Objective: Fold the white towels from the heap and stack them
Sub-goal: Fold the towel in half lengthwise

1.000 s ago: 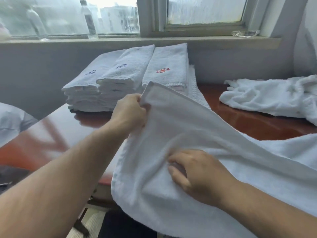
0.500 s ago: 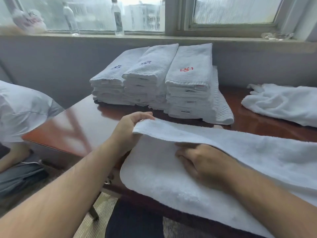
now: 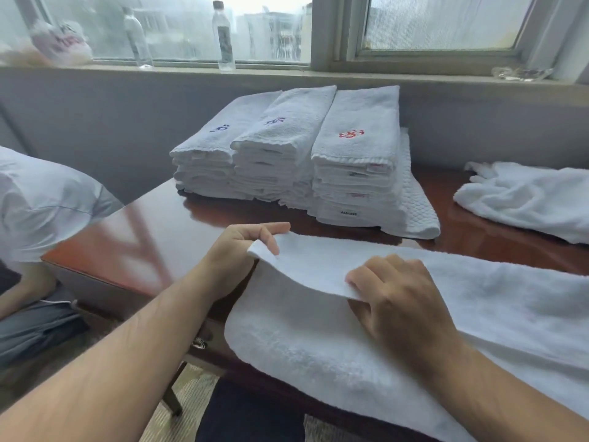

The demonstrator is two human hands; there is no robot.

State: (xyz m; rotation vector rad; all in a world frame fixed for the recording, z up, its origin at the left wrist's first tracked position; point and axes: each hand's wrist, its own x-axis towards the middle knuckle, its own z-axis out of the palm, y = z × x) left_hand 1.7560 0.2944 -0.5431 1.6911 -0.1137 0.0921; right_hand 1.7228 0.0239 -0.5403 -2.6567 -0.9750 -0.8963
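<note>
Left grip point(image 3: 237, 252) is pinching the far-left corner of the towel point(image 3: 306, 346), thumb and fingertips closing on the upper layer and holding it a little off the layer below. Right grip point(image 3: 401, 307) is pinching the near edge of that same upper layer, fingers curling on top, thumb tucking underneath. Between the two grips the edge is sagging in a shallow curve.

Under the right grip the lower layer is lying flat on the table point(image 3: 134, 240), its near side hanging over the front edge; the towel is running off past my right forearm.

Beyond the left grip, three stacks of folded towels point(image 3: 355, 161) are standing side by side and touching, two showing blue marks, one a red flower. Well beyond the right grip the heap point(image 3: 522, 199) is lying rumpled. Behind the stacks, two bottles point(image 3: 224, 36) are standing on the window sill point(image 3: 382, 78). Left of the left grip, off the table, another person point(image 3: 41, 202) is bending over.
</note>
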